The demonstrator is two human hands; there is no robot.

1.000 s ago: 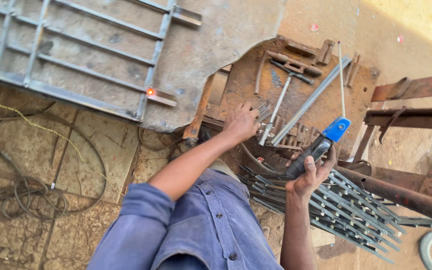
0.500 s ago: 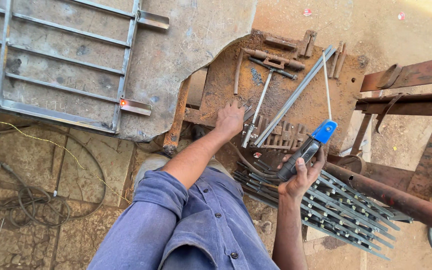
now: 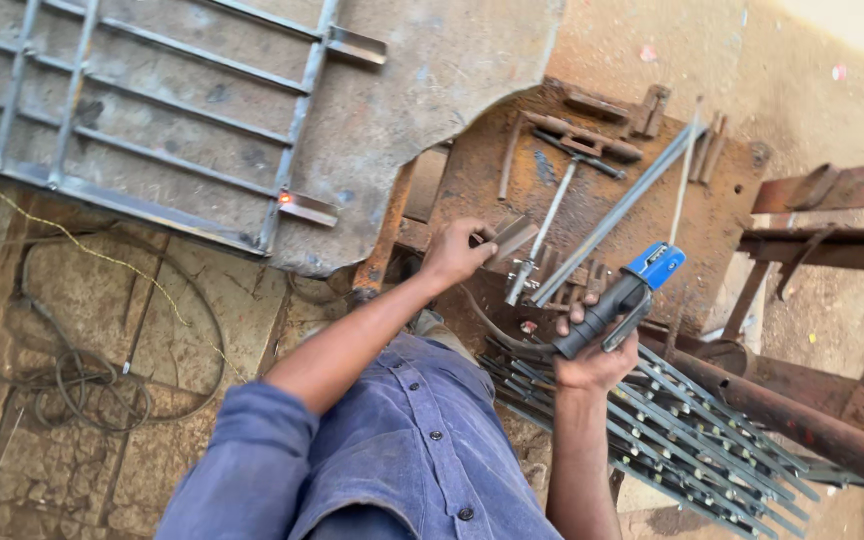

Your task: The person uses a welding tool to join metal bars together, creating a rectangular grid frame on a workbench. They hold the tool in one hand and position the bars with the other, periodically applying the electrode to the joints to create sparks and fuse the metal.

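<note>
My left hand (image 3: 455,252) grips a short flat piece of steel (image 3: 512,238) just above a rusty steel work plate (image 3: 612,215). My right hand (image 3: 593,357) holds a welding electrode holder (image 3: 620,299) with a black handle and a blue head; a thin welding rod (image 3: 684,180) rises from the head. A long steel bar (image 3: 616,213) and a chipping hammer (image 3: 544,235) lie on the plate between the hands. My blue sleeve and shirt fill the lower middle.
A steel gate frame (image 3: 152,110) lies on a metal sheet at upper left, with a glowing weld spot (image 3: 283,199). Cables (image 3: 82,370) coil over the stone floor at left. A stack of pointed steel bars (image 3: 692,440) and rusty pipes (image 3: 812,420) lie at lower right.
My left hand has lifted a short steel piece off the plate and drawn it slightly back. The right hand with the electrode holder has stayed nearly in place.
</note>
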